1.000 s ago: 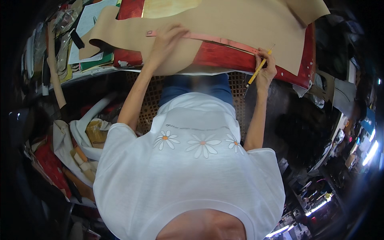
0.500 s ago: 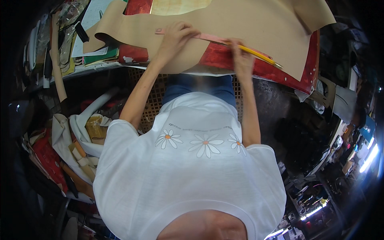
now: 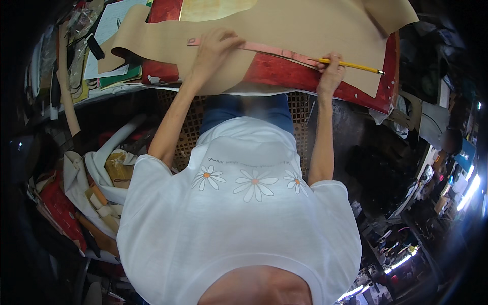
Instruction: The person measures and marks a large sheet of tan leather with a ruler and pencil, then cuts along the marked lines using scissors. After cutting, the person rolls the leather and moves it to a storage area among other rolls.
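Observation:
A pink measuring tape (image 3: pixel 274 50) lies across a large sheet of brown paper (image 3: pixel 305 28), stretched from beside my left hand toward my right. My left hand (image 3: pixel 217 48) is closed over the tape near its left end, fingers curled down against the paper. In my right hand (image 3: pixel 332 76), a yellow pencil (image 3: pixel 358 66) is pinched between fingers and thumb. Its tip points left, by the right part of the tape, and its other end sticks out to the right. Beneath the tape, the paper's near edge dips away and shows a red patterned surface (image 3: pixel 277 71).
The paper curls up at its left end (image 3: pixel 124 40) and far right corner. Papers and a green folder (image 3: pixel 119 76) lie at the table's left, with a black strip (image 3: pixel 95 47). Rolled white material and scraps (image 3: pixel 96 168) are heaped below left.
My right hand has moved right, and the pencil with it; the pencil now lies more level. The tape's right part shows more. My left hand stays on the tape.

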{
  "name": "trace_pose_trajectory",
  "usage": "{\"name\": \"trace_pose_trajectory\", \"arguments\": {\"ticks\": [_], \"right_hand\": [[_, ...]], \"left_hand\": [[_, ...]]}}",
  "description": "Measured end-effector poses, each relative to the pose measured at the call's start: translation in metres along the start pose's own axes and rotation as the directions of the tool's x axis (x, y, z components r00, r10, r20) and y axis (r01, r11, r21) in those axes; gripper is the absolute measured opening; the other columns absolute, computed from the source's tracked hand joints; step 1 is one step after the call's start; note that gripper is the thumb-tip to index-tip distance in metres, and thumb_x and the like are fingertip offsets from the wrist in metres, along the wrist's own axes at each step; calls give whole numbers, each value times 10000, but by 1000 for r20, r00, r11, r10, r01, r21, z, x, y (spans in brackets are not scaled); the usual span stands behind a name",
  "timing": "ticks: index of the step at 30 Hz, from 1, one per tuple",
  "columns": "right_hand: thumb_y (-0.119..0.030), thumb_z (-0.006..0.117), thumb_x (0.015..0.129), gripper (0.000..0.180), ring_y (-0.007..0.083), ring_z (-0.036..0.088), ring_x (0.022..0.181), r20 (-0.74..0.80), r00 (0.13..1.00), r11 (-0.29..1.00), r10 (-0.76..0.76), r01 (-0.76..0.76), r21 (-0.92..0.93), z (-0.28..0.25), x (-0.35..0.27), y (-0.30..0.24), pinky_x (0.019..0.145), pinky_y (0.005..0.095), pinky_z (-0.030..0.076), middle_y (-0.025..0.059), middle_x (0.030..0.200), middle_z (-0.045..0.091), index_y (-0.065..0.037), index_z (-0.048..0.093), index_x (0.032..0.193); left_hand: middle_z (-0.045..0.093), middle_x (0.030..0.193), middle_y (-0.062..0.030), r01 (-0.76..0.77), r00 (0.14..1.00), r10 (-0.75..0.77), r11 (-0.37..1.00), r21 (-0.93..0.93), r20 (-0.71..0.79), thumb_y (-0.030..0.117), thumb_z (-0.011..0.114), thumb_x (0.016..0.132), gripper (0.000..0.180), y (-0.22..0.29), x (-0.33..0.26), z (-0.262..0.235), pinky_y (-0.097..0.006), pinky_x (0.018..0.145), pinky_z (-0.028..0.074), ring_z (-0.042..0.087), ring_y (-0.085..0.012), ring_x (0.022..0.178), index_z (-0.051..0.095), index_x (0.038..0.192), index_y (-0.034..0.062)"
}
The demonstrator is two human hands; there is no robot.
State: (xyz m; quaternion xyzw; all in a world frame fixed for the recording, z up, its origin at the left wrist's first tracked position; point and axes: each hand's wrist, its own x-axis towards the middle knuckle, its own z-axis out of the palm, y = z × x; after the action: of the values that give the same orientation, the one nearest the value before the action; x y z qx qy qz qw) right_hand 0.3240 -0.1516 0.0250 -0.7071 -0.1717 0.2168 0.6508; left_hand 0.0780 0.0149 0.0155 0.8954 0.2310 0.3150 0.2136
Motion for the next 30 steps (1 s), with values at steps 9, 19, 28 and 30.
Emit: {"name": "trace_pose_trajectory", "arguments": {"ticks": [9,19,28,30], "right_hand": [[-256,509,976,265,83,533,552,-4,999,995,-54,54,83,-4,0,-4,528,209,435,30,663,572,-48,563,822],[-312,541,980,294,84,606,704,154,974,965,-165,192,-180,16,-9,-10,668,201,502,64,794,633,-22,568,938],[-275,605,898,242,256,628,742,536,788,767,-302,535,-355,93,-32,-27,712,369,477,116,764,659,-41,659,932],[-279,614,878,235,314,621,752,549,780,760,-301,544,-357,95,-30,-24,738,411,462,130,744,651,-53,674,908]], "left_hand": [[507,1222,-119,-145,987,131,976,165,90,390,635,839,521,83,-5,50,-427,986,370,465,-286,1160,576,1233,54],[510,1263,-126,-122,984,71,936,331,163,562,538,851,703,95,-11,61,-430,1032,322,433,-278,1204,528,1272,-1],[443,1367,-146,-121,963,37,944,305,267,522,589,808,673,98,-15,62,-584,1091,211,342,-339,1313,519,1314,83],[418,1395,-151,-63,974,11,973,224,224,506,636,771,714,99,-15,64,-601,1099,183,316,-351,1333,508,1324,74]]}}
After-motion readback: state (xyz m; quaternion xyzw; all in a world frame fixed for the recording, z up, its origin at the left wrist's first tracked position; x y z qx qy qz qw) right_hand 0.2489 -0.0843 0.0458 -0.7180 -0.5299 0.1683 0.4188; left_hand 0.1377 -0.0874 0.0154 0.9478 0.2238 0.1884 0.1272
